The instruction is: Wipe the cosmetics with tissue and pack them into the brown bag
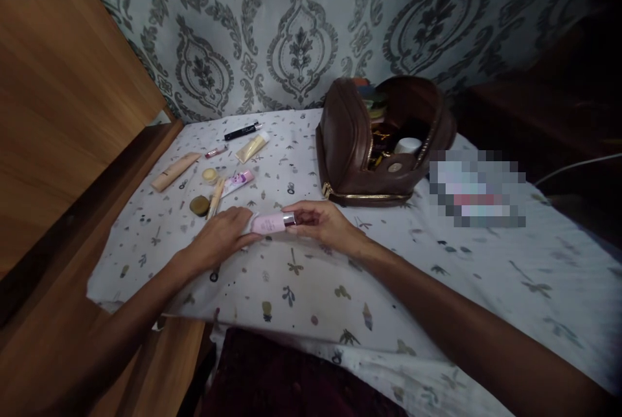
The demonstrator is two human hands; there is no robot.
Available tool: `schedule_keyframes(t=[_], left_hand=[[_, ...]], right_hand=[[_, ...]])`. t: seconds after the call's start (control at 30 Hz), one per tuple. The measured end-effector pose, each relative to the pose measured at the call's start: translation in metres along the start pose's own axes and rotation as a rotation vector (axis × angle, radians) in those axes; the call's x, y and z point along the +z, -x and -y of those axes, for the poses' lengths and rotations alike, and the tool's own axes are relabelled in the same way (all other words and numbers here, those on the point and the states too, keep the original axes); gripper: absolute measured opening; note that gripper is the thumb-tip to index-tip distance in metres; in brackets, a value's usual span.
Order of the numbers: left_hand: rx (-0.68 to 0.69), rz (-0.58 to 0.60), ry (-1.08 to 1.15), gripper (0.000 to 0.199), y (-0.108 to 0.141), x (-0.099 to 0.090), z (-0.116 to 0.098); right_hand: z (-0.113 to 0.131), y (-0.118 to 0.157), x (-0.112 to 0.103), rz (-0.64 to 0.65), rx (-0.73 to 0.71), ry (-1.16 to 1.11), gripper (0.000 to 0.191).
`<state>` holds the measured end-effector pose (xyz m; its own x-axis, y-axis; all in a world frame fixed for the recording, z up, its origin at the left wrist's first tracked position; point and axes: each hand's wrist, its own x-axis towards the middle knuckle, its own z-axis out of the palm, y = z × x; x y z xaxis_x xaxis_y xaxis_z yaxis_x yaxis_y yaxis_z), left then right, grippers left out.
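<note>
A pale pink cosmetic bottle with a shiny silver band lies sideways between my two hands, just above the printed cloth. My left hand is closed around its base end. At the cap end, the fingers of my right hand grip it, hiding part of the cap. Close to my left hand are a brush with a brown head, a pink and purple tube and a small round pot. Behind my right hand stands an unzipped brown makeup bag with several items inside.
Farther back lie a beige tube, a yellowish tube, a small lip gloss tube and a black pen-like item. A blurred-out object lies right of the bag. Wooden furniture stands left; a patterned curtain hangs behind.
</note>
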<state>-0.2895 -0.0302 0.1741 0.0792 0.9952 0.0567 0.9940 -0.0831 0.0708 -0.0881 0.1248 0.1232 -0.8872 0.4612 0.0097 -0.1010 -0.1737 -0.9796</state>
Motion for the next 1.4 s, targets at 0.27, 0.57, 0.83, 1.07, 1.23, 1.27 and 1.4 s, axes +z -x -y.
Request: schedule_keyframes(t=[0.27,0.57,0.83,1.07,1.23,1.27,1.4], left_hand=[[-0.004,-0.135,-0.009,0.038,0.024,0.004,0.019],[0.096,-0.206,-0.401,0.032,0.001,0.001,0.016],[0.100,-0.137,-0.353,0.036,-0.020,0.004,-0.018],[0.043,-0.227,0.006,0.024,-0.055,0.012,-0.055],[0.007,-0.241,0.323,0.018,-0.061,0.011,-0.049],[-0.012,-0.239,0.343,0.018,-0.061,0.011,-0.045],[-0.125,-0.268,0.318,0.037,-0.061,0.012,-0.030]], right_hand=[[0.010,0.002,-0.001,-0.003,0.055,0.023,0.044],[0.010,-0.004,-0.010,-0.134,-0.094,0.066,0.038],[0.002,-0.002,-0.005,-0.123,-0.168,0.177,0.049],[-0.007,-0.002,-0.003,-0.131,-0.195,0.276,0.068],[-0.011,-0.004,-0.005,-0.148,-0.191,0.264,0.060],[-0.012,-0.004,-0.005,-0.148,-0.190,0.255,0.060],[-0.012,-0.003,-0.005,-0.143,-0.192,0.266,0.053]])
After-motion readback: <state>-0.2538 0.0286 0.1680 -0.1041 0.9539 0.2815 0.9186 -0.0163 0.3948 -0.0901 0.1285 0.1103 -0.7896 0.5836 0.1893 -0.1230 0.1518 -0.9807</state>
